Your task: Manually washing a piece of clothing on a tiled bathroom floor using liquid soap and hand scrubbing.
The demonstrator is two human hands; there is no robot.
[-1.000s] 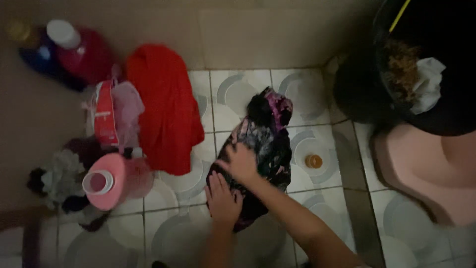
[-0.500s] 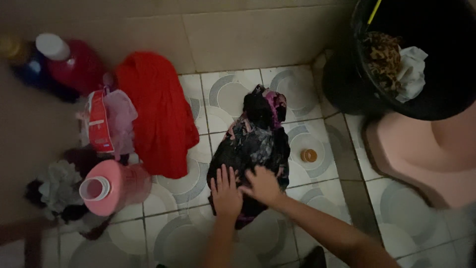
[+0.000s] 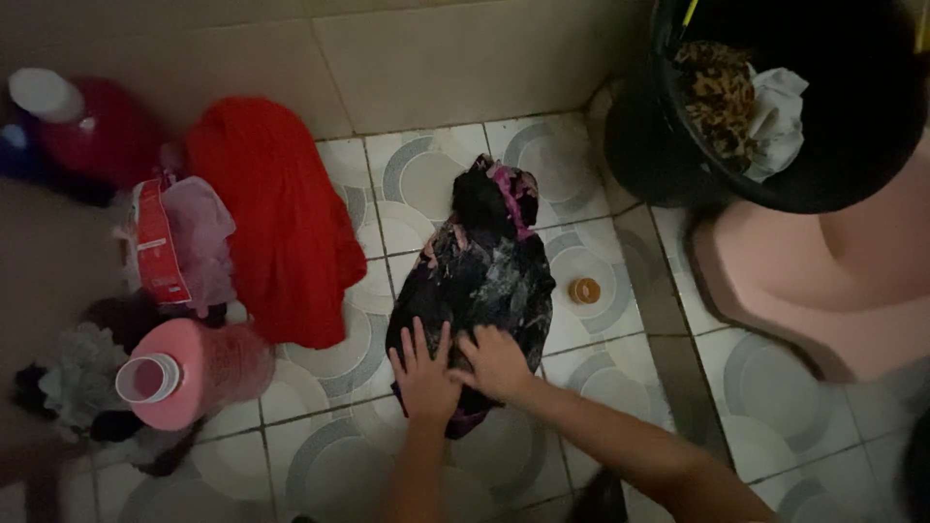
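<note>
Just beside red packet (image 3: 155, 242), pink jug (image 3: 194, 373)

Your hands press a black garment (image 3: 484, 271) with pink-grey print; red cloth (image 3: 271, 218) at nine o'clock, black bucket (image 3: 833, 145) at two.

Three containers and one pack stood at the left of the tiled floor. A pink jug (image 3: 199, 373) lay tipped, its open white-rimmed mouth facing the camera. A red-and-white printed pack (image 3: 157, 242) sat upright just beyond it, against pale pink plastic. A dark red bottle (image 3: 87, 131) with a white cap (image 3: 41, 94) stood by the wall, blurred. No signs or screens.
</note>
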